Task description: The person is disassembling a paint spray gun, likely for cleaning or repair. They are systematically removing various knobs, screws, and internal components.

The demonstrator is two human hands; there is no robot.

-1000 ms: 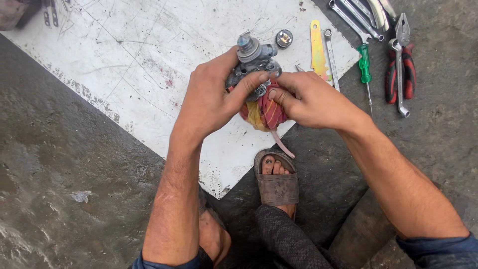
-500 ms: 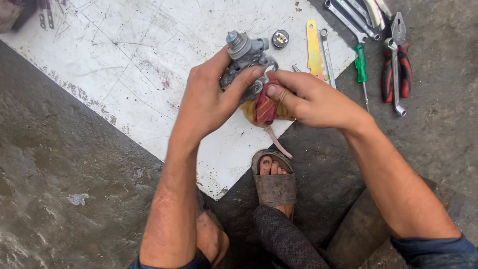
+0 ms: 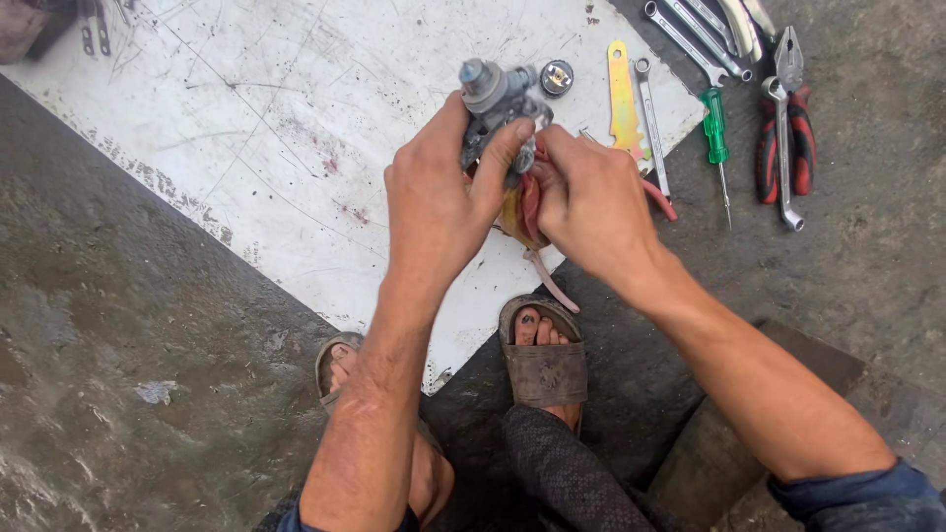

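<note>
My left hand [image 3: 439, 202] grips a grey metal carburetor [image 3: 496, 99] from the left, thumb across its body. My right hand [image 3: 589, 202] presses a red and yellow rag [image 3: 522, 209] against the carburetor's lower side. A strip of the rag hangs down toward my feet. Both hands are held above the edge of a scratched white board [image 3: 276, 128] lying on the concrete floor.
A small round metal cap [image 3: 557, 77] lies on the board beside a yellow flat tool [image 3: 622, 99] and a spanner [image 3: 650, 118]. On the concrete at right lie a green-handled screwdriver [image 3: 716, 138], red-handled pliers [image 3: 788, 128] and several wrenches [image 3: 690, 34]. My sandalled feet [image 3: 542, 360] rest below.
Both hands have lifted the carburetor slightly up and left in view. The right hand has shifted the rag along the carburetor's lower side.
</note>
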